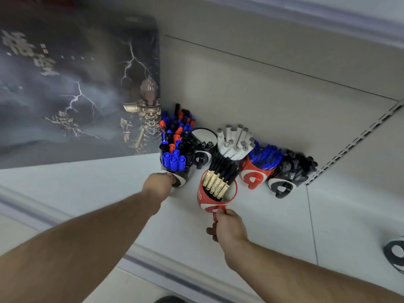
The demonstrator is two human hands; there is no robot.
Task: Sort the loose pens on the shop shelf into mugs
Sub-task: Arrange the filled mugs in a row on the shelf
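Right hand (227, 226) grips red mug (215, 194) handle — left hand (158, 183) at black mug (178, 173), fingers hidden, grip unclear.

A shop: slotted metal shelf (328, 215) stocked with pen-filled mugs (253, 173).

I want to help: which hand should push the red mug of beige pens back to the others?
Probably the right hand: it already grips the red mug's handle; the left hand is on the black mug.

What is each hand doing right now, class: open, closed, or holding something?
Left hand: grips the black mug of blue and black markers.
Right hand: holds the red mug by its handle.
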